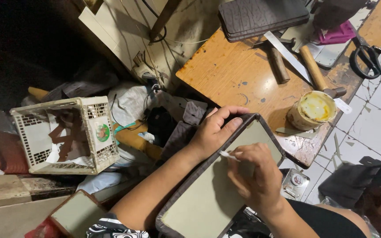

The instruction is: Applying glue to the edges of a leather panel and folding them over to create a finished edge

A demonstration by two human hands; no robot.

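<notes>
Nearest us, a flat grey-green panel [208, 198] with a dark folded fabric edge lies across the person's lap. The right hand [256, 174] pinches a small white stick [228, 155] against its face, while the left hand [214, 130] curls tight over the panel's far corner, fingers pressed down. Left of that, a white plastic crate [65, 134] sits on the cluttered floor with brown scraps inside. Further off, a scuffed orange wooden table [234, 75] carries an open glue pot [314, 110], a hammer [316, 72], a metal ruler [287, 55], and stacked dark panels [261, 17] at the far edge. Black scissors [373, 59] lie far right, above white floor tiles [375, 128].
</notes>
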